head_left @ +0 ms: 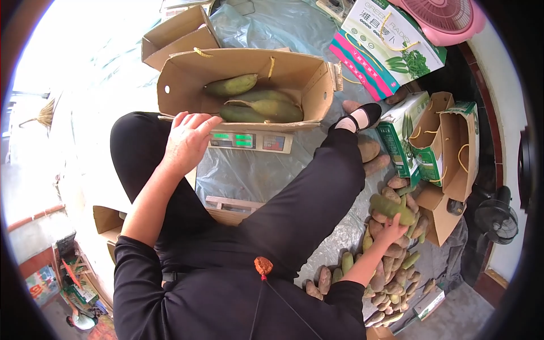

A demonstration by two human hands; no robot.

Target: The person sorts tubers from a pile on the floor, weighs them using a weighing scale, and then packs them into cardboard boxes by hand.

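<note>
My left hand [190, 140] grips the near left edge of an open cardboard box [187, 73], its fingers curled over the rim. Inside the box lie several green radishes [272, 107]. A scale [243, 140] with a lit green display shows beneath the box. Out to the right, my right hand [394, 231] is closed on the lower end of a large green radish [391, 209], just above a heap of brown tubers [396, 277] that look like sweet potatoes, with smaller green radishes mixed in. Part of that hand's grip is hidden by the radish.
Green-and-white gift boxes [402, 136] and open cartons [459, 147] stand at the right, near a black fan [497, 218]. A printed radish box [391, 45] and a pink fan [445, 17] are at the upper right. Plastic sheeting [226, 178] covers the floor. A smaller carton [178, 37] stands behind.
</note>
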